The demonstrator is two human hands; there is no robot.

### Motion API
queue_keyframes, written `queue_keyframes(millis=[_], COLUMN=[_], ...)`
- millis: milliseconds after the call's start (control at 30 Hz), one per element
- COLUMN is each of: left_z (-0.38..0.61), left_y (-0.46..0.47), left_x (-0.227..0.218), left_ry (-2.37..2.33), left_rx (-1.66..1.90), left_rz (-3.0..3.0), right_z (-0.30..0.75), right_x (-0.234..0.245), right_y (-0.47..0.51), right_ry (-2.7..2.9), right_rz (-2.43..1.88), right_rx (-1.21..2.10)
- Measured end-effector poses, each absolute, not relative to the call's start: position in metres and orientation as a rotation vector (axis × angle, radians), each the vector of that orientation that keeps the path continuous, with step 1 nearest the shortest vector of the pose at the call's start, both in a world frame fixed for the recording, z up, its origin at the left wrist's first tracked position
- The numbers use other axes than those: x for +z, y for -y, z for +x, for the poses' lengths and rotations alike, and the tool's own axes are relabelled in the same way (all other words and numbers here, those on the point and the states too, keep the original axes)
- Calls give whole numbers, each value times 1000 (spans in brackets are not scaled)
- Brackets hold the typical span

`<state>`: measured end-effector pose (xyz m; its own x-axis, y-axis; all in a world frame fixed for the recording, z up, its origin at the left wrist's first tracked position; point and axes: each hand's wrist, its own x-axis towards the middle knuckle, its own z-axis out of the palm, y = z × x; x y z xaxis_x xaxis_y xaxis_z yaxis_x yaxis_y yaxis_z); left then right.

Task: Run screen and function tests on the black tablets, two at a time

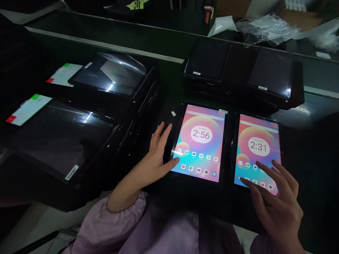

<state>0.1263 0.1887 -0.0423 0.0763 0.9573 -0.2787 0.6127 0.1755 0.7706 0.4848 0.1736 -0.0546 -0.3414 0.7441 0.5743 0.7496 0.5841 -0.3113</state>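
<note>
Two lit tablets lie side by side on the dark table before me. On the left tablet the clock reads 2:56, above several app icons. My left hand is open at its left side, with the thumb at the lower left edge and the other fingers apart from it. The right tablet reads 2:31. Over its lower half is my right hand, open, fingers spread and thumb near the bottom icons. Whether those fingertips touch the glass I cannot tell. A small white piece lies left of the first tablet.
Dark tablets are stacked at the near left and far left. Behind the lit ones stand more dark tablets in stacks. Crumpled clear plastic and a white sheet lie at the back right.
</note>
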Motion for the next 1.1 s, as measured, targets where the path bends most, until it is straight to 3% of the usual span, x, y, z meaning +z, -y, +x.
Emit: queue_keyframes(millis=[433,1100], left_z=[118,118], left_y=[-190,-190], left_x=[-37,-35], left_ry=[-1570,-1541], left_rx=[345,338], left_rz=[1703,1666], right_z=[492,494], right_x=[-56,-59], right_y=[-165,-159], right_ry=[1995,1960], right_rz=[-1189,-1216], right_rx=[-16,13])
